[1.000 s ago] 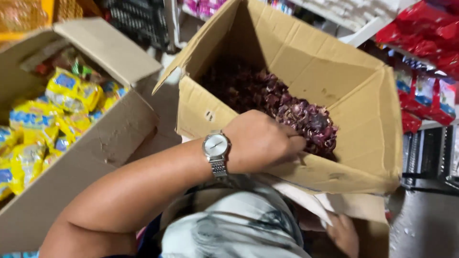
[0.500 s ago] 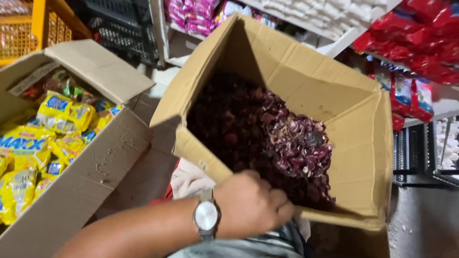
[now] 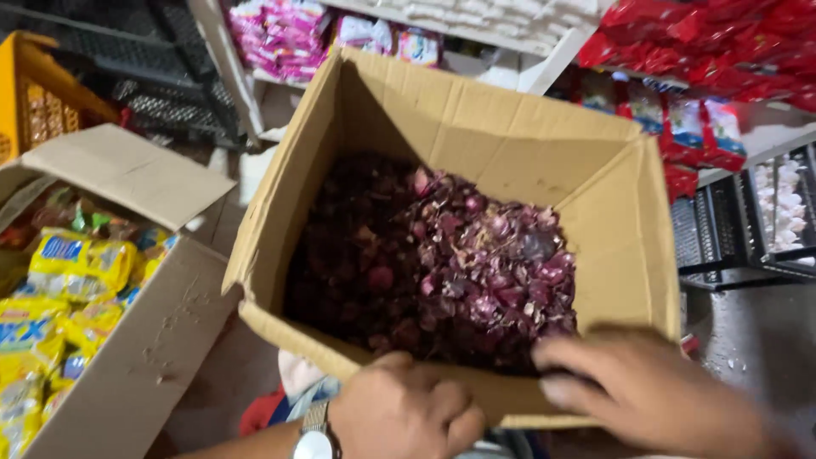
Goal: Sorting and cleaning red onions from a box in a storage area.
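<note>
An open cardboard box [image 3: 476,110] tilts toward me, partly filled with small red onions [image 3: 476,263] and loose purple skins. My left hand [image 3: 399,412], with a silver wristwatch [image 3: 316,440] on the wrist, is closed against the outside of the box's near wall. My right hand [image 3: 646,387] is blurred and lies over the near rim at the right corner, its fingers pointing left just above the onions. Both hands hold the box at its near edge.
A second open cardboard box [image 3: 144,348] of yellow snack packets [image 3: 81,268] stands at the left. Behind are a yellow crate [image 3: 42,102], black crates, a white shelf with pink packets [image 3: 280,38], and red packets [image 3: 705,42] at the right. Grey floor shows at the lower right.
My left hand has drawn back out of the onions to the box's near wall. My right hand has come up from below the box onto the near rim.
</note>
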